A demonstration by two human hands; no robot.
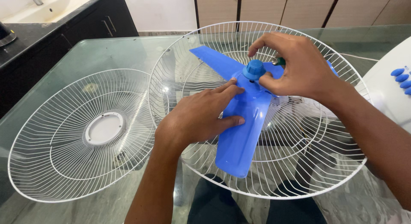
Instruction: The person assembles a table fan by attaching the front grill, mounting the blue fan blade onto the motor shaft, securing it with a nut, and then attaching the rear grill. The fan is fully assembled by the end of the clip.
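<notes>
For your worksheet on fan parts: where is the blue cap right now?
In the head view, the blue cap sits centre-right on the blue fan blade's hub, between the right hand's fingers.

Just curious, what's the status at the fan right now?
Left hand flat on blue fan blade. Right hand pinching blue cap. Front grille lies aside; nothing blocking.

A home, probably a kitchen and dining area, is showing here: a glass table (pixel 107 52) is standing near a dark counter (pixel 30 35) that is carrying a pale sink (pixel 47 10), black cabinets (pixel 102 22) are sitting below it, and beige cupboard doors (pixel 257 7) are lining the far wall.
</notes>
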